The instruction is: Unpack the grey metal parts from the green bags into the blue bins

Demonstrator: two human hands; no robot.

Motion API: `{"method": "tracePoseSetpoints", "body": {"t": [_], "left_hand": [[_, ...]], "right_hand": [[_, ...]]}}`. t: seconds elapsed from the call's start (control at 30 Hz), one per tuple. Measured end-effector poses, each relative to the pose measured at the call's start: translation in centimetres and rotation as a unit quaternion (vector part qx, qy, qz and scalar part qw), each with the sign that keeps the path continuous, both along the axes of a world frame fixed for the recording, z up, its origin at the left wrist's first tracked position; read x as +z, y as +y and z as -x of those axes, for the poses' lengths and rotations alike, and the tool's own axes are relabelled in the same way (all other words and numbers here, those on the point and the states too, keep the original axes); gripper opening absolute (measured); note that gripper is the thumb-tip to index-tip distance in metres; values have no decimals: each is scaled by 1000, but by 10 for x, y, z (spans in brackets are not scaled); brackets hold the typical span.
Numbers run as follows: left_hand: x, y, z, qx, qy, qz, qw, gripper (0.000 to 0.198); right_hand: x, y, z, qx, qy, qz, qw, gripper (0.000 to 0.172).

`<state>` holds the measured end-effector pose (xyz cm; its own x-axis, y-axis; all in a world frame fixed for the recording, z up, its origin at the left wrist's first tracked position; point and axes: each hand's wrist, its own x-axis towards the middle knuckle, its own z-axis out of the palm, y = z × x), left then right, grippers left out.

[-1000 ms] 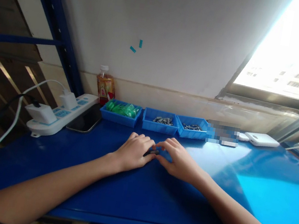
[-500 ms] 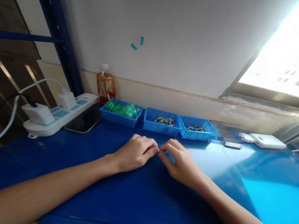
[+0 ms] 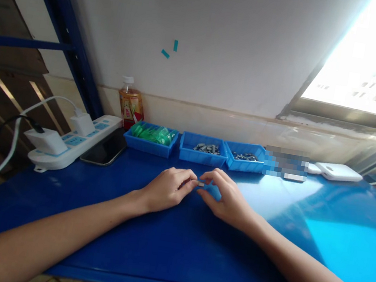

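My left hand (image 3: 169, 188) pinches a small metal piece (image 3: 201, 184) between thumb and fingertips, just above the blue table. The piece's exact kind is too small to make out. My right hand (image 3: 227, 196) is beside it, thumb and fingers parted around the piece's free end without visibly gripping it. Beyond the hands stand three blue bins. The left bin (image 3: 149, 148) holds green plastic bags (image 3: 155, 133); small grey metal parts (image 3: 207, 148) lie in the middle bin (image 3: 202, 158), and more metal parts (image 3: 245, 156) in the right bin (image 3: 245, 167).
On the left of the blue table (image 3: 169, 253) are a white power strip (image 3: 49, 159) with plugged-in chargers and a dark phone (image 3: 105, 147). A drink bottle (image 3: 131, 105) stands by the wall. At the back right sits a white box-shaped device (image 3: 339, 172).
My right thumb and fingers have parted from the small metal piece, which they were touching before. My left hand still pinches it. The view has shifted slightly.
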<state>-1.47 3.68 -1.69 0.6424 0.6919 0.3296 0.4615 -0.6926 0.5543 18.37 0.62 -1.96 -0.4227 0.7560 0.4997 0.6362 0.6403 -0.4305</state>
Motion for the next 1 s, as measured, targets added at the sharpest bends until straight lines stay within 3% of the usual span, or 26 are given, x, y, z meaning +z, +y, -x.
{"method": "tracePoseSetpoints", "body": {"t": [0.23,0.3,0.37,0.47,0.5,0.63,0.77,1.0], "left_hand": [[2,-1,2,-21,23,44,999,37],[3,-1,2,-1,30,51,998,40],[4,-1,1,12,44,54,998,38],[3,-1,0,11,75,38,996,32],[3,-1,0,7,84,28,996,29],[2,-1,1,-20,105,-6,994,24],[4,0,4,-35,114,-13,993,22],[2,2,7,-37,83,-45,995,21]], "right_hand": [[7,-1,4,21,-20,-36,999,3],[14,11,1,-27,-24,-85,996,5],[23,26,-7,-137,-5,-120,983,14],[31,41,-29,-210,2,-22,977,60],[31,43,-37,-229,-2,6,973,65],[17,39,-57,-286,-36,86,954,61],[1,37,-54,-291,-75,71,951,54],[0,47,-66,-397,2,108,911,56]]}}
